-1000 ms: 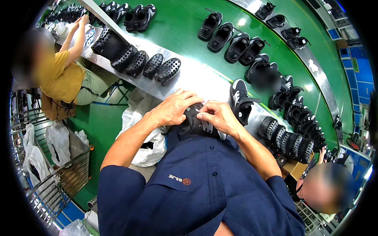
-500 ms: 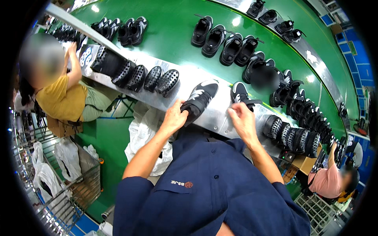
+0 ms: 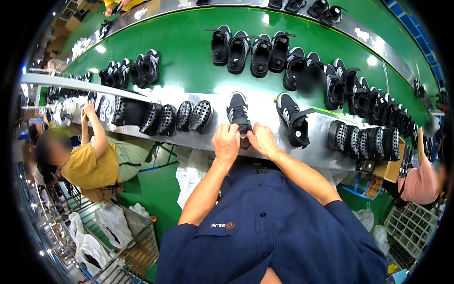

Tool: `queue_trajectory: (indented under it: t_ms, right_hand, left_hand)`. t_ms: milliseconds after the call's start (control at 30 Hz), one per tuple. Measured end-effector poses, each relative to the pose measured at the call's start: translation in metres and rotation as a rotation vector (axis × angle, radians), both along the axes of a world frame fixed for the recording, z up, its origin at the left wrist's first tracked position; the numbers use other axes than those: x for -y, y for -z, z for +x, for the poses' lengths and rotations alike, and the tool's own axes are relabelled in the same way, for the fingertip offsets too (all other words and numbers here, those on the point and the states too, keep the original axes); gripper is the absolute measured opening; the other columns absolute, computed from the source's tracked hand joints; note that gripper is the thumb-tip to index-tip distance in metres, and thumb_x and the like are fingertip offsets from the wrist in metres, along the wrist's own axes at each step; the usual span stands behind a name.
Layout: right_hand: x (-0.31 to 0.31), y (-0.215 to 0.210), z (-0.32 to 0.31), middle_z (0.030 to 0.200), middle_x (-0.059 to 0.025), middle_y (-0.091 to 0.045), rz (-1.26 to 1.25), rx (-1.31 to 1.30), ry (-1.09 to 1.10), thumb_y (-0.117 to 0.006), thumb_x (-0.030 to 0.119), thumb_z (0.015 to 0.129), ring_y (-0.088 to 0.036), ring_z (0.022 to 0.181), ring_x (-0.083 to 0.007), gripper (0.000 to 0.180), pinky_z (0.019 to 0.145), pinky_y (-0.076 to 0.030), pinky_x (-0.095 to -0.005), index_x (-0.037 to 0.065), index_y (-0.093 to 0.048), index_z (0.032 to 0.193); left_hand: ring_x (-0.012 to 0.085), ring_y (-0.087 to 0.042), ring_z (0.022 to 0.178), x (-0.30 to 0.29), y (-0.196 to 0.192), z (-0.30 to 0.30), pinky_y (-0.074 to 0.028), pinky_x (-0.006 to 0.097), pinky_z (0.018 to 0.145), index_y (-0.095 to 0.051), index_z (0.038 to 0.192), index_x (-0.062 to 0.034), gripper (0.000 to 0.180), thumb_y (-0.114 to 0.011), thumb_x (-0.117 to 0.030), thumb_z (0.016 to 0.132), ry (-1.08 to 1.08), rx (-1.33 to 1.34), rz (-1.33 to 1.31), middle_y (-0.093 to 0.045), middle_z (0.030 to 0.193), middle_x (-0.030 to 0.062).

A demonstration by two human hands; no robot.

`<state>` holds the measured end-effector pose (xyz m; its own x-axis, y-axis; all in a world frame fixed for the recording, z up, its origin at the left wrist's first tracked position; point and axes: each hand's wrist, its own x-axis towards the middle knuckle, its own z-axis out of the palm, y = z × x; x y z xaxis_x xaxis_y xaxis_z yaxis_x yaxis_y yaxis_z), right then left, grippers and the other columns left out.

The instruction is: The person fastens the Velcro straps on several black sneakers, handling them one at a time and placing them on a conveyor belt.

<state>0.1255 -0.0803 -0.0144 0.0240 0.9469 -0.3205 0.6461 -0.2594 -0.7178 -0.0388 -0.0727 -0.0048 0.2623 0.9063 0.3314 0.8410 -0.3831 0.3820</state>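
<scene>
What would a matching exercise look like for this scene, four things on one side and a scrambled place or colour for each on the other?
Things
1. Handled shoe
2. Nearest untouched shoe
3. Metal bench
4. Shirt of the nearest co-worker at left

Places and colours
A. Mustard yellow
B. Heel end at the left hand and right hand
C. Silvery
D. Right of both hands, its strap sticking out sideways

Pairs: 1-B, 2-D, 3-C, 4-A
</scene>
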Motion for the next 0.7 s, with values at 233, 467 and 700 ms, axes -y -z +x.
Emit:
queue_trajectory:
  t_ms: [233, 467, 700]
  right_hand:
    - [0.014, -0.027, 0.024, 0.085, -0.0266, -0.071, -0.102, -0.169, 0.019, -0.069, 0.035, 0.092, -0.069, 0.084, -0.0481, 0.038, 0.08, -0.054, -0.0537, -0.003, -0.064, 0.093]
    - [0.059, -0.006, 0.152, 0.093, -0.0214, -0.065, 0.203, 0.216, 0.695, -0.071, 0.018, 0.086, -0.064, 0.088, -0.0406, 0.026, 0.082, -0.052, -0.0483, 0.0, -0.059, 0.1]
    - [0.071, 0.045, 0.09, 0.086, -0.0165, -0.071, -0.106, -0.434, 0.663, -0.082, 0.025, 0.084, -0.071, 0.08, -0.0296, 0.043, 0.072, -0.056, -0.0408, -0.004, -0.058, 0.104]
  left_hand:
    - [0.0358, -0.067, 0.089, 0.0, -0.019, 0.02, -0.054, 0.047, 0.08, -0.064, 0.101, -0.0036, 0.015, -0.071, -0.007, 0.087, -0.112, 0.042, -0.183, -0.067, 0.091, 0.0144]
    - [0.0346, -0.07, 0.086, 0.026, -0.025, 0.082, -0.056, 0.044, 0.077, -0.067, 0.105, -0.0017, 0.019, -0.073, -0.011, 0.09, 0.304, 0.257, -0.297, -0.069, 0.096, 0.0172]
    - [0.0353, -0.06, 0.097, 0.012, -0.013, 0.117, -0.047, 0.048, 0.084, -0.076, 0.102, -0.0019, 0.025, -0.075, -0.021, 0.086, 0.227, -0.026, -0.237, -0.066, 0.095, 0.0145]
